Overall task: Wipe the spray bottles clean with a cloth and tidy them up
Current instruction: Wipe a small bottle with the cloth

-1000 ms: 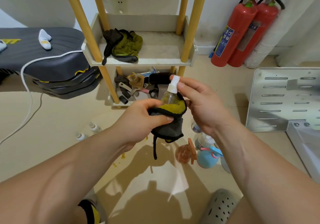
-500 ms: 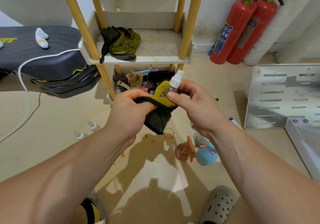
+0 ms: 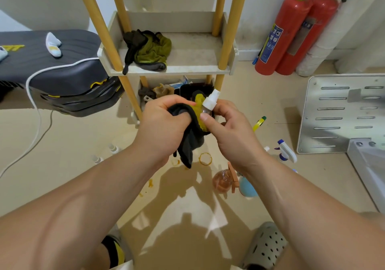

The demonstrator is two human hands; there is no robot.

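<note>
Both hands busy mid-frame: my left hand (image 3: 164,121) gripped black-yellow cloth (image 3: 192,132), right hand (image 3: 231,132) pinched small clear white-capped spray bottle (image 3: 209,102).

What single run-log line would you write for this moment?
phase: wiping | right hand: holds small spray bottle by neck | left hand: grips cloth against it | floor: trigger spray bottle
</note>
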